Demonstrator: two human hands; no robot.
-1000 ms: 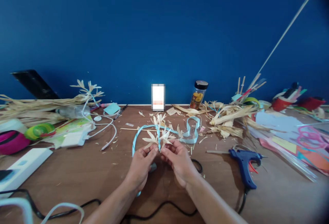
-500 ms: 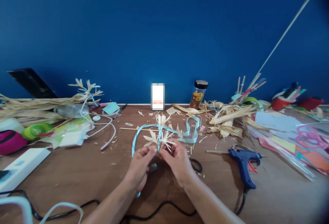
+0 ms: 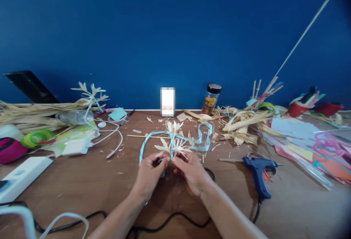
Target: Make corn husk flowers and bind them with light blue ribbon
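Note:
Between my hands a stem wrapped in light-blue ribbon (image 3: 172, 144) stands upright, bearing pale dried-husk flowers (image 3: 174, 126) at its top and on both sides. My left hand (image 3: 150, 171) pinches near the stem's lower end with thumb and forefinger. Opposite it, my right hand (image 3: 193, 171) closes thumb and fingers on the same lower part, the fingertips nearly meeting. A long loop of blue ribbon (image 3: 142, 147) arcs behind and left of my left hand. Behind my right hand, a dark loop (image 3: 211, 173) of some object is partly hidden.
A blue glue gun (image 3: 257, 173) lies right, its cord running forward. Dried husks (image 3: 244, 122), a spice jar (image 3: 211, 99) and a curled ribbon (image 3: 203, 136) sit behind. At left are a power strip (image 3: 33, 173), a white charger cable (image 3: 117, 144) and another husk flower (image 3: 93, 92).
The flower stem has shifted slightly right and turned a little, with its side flowers at a different angle. Both hands keep their pinch, the fingers slightly readjusted. The view has moved marginally.

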